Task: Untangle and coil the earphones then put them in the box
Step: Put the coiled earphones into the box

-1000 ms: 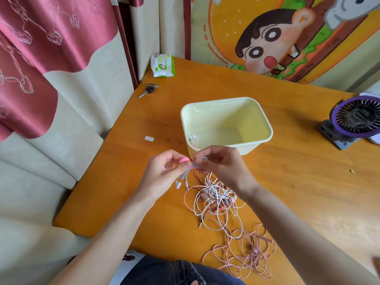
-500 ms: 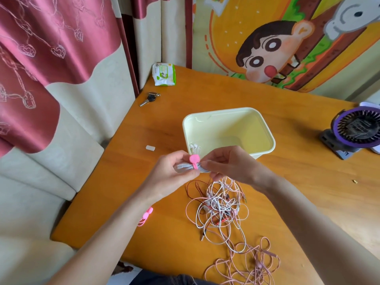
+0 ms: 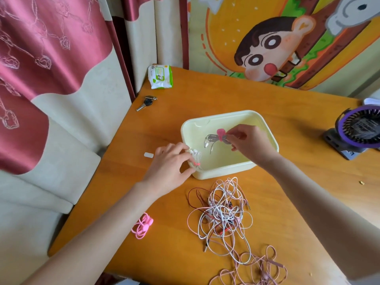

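Head view: tangled earphones (image 3: 222,212) lie on the table (image 3: 226,95) at lower centre, just short of the box (image 3: 222,114). Your left hand (image 3: 170,161) grips the box's left corner, fingers curled over the rim beside a white coil (image 3: 196,158) inside. Your right hand (image 3: 249,142), centre frame, pinches a grey coil (image 3: 212,138) with a pink tie (image 3: 221,132), thumb and fingertips together, over the box interior.
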Demonstrator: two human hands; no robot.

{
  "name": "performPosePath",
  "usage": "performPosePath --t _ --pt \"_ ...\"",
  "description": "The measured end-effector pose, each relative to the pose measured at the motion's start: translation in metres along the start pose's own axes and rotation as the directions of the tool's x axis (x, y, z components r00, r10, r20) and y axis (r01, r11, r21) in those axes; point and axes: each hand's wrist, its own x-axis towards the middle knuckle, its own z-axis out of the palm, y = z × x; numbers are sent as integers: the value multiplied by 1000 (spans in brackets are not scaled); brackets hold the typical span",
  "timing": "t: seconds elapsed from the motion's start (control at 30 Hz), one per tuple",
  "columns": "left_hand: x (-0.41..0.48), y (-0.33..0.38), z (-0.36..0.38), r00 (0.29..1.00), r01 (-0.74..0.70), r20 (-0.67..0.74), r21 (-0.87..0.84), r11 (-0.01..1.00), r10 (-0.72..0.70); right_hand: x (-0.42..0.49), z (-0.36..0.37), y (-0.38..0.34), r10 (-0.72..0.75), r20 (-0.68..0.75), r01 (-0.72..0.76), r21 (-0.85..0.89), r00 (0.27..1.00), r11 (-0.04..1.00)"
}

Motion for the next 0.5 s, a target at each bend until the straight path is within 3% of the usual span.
performPosePath --t 0.13,0.3,0.5 --pt "1 -1 8 999 -14 -29 -21 1000 13 19 26 11 9 116 10 -163 993 987" --pt "1 -1 14 999 -19 -35 -40 999 17 37 53 11 -21 108 41 -186 994 982" --pt "2 -1 17 999 -10 -37 -42 999 8 42 77 22 153 457 51 -404 876 913"
